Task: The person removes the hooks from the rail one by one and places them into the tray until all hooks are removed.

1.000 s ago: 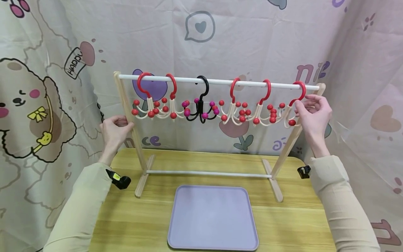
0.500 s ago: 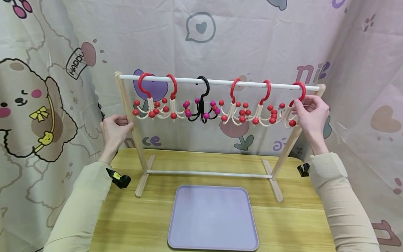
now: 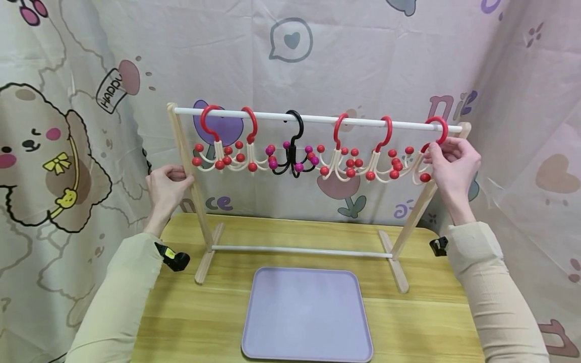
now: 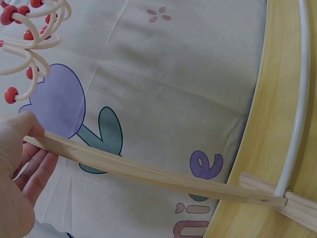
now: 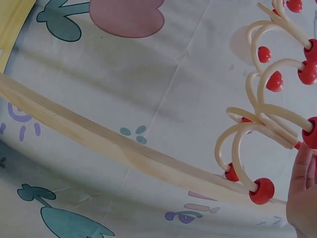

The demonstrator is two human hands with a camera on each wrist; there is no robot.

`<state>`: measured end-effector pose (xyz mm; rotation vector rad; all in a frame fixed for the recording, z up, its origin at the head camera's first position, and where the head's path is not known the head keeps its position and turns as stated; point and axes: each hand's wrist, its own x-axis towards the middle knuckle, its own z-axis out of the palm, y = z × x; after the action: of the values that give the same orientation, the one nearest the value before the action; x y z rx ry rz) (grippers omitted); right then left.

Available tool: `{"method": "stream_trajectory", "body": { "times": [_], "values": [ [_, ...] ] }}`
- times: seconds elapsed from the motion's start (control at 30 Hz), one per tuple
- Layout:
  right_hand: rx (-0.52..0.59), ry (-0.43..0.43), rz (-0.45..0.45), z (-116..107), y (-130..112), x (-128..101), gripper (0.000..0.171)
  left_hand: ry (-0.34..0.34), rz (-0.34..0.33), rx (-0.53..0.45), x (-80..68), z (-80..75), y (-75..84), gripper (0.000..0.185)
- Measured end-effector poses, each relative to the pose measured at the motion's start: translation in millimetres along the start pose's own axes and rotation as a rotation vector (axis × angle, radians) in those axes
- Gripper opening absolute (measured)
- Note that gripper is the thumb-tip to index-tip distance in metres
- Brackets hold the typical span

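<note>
On the left, my left hand (image 3: 167, 189) grips the wooden post (image 3: 198, 209) of a small rack; in the left wrist view, thumb and fingers sit on either side of that post (image 4: 148, 171). My right hand (image 3: 455, 169) pinches the rightmost octopus-style hanger near the base of its red hook (image 3: 445, 130), which loops over the white top rail (image 3: 317, 119). Cream prongs with red balls (image 5: 261, 191) spread beside that hand in the right wrist view. Several more hangers hang along the rail, including a black one (image 3: 292, 152) with magenta balls.
A lavender tray (image 3: 308, 312) lies on the wood-grain table (image 3: 195, 322) before the rack. A white lower rod (image 3: 299, 249) joins the rack's feet (image 3: 397, 272). Patterned curtain (image 3: 290, 70) surrounds the back and sides.
The rightmost hanger's hook has shifted slightly right along the rail, and my right hand moved a little with it. My left hand stays on the post.
</note>
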<state>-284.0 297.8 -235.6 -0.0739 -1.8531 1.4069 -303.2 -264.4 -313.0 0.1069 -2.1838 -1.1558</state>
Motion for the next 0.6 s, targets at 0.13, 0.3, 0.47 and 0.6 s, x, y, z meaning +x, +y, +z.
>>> {"method": "stream_trajectory", "body": {
  "times": [0.13, 0.3, 0.47, 0.6],
  "values": [
    [0.061, 0.043, -0.030, 0.4, -1.3, -0.6, 0.025, 0.000, 0.003, -0.004, -0.5, 0.2, -0.3, 0.027],
    [0.113, 0.082, -0.070, -0.5, -3.2, -0.1, 0.019, 0.006, 0.007, 0.004, -0.8, -0.1, -0.8, 0.027],
    [0.133, 0.098, -0.101, -1.4, -6.9, 0.8, 0.021, 0.005, -0.005, 0.002, -0.9, -0.5, -0.2, 0.028],
    [0.140, 0.108, -0.111, -2.2, -9.8, 0.3, 0.023, 0.001, -0.007, 0.000, -0.5, -0.9, -0.2, 0.029]
  ]
}}
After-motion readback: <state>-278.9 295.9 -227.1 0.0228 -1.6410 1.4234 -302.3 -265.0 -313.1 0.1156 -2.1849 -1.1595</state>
